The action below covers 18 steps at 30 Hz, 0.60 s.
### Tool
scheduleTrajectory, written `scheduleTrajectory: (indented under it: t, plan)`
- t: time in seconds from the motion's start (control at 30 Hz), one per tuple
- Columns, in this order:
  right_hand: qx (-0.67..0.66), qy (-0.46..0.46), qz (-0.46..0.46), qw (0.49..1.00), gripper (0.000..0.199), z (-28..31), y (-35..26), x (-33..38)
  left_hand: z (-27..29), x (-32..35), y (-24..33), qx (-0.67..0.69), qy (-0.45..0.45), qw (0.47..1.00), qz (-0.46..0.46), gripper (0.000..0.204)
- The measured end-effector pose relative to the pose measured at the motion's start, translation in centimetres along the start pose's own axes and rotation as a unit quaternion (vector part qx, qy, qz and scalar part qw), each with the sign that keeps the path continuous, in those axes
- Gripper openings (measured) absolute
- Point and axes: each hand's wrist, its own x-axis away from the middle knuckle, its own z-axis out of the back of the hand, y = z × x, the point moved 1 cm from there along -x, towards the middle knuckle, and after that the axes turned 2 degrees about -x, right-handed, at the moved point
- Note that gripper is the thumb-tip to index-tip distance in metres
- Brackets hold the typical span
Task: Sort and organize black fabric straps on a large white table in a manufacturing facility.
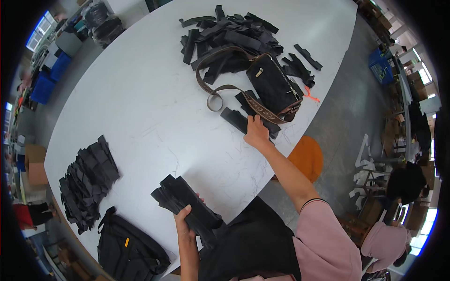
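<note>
My left hand [184,222] is closed round a thick bundle of black fabric strips [187,201], held just above the table's near edge. The thumb lies across the top and the fingertips show on the far side. Out to the right, my right hand [257,133] grips a black fabric strip [233,119] lying on the table; its thumb is hidden. Just beyond that hand rests a black shoulder bag [272,84] with a brown strap [234,88]. Other dark strips poke out beneath the strap.
A loose heap of black strips [234,35] lies at the far side of the white table [140,122]. Layered strips [89,180] and a black backpack [129,246] are at left. An orange stool [307,158] stands by the right edge. A person in pink [386,241] sits behind, right.
</note>
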Motion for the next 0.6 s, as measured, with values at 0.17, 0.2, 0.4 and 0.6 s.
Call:
scheduleTrajectory:
  t: [0.17,0.2,0.4,0.6]
  plan:
    - [-0.522,-0.242,-0.003,0.818,0.049,4.5,-0.6,2.6,0.6,0.6,0.5,0.036,-0.014,0.999,-0.012,0.06]
    - [-0.583,-0.286,-0.007,0.76,0.048,6.1,-1.3,3.9,0.6,0.8,0.8,0.079,-0.013,0.997,-0.002,0.061]
    - [-0.543,-0.385,-0.057,0.744,0.045,0.0,-0.9,6.6,-1.4,0.6,1.2,0.033,-0.062,0.997,0.031,0.063]
    - [-0.457,-0.355,-0.052,0.814,0.045,-1.3,0.3,9.3,0.1,-0.2,1.3,0.092,-0.029,0.995,0.036,0.061]
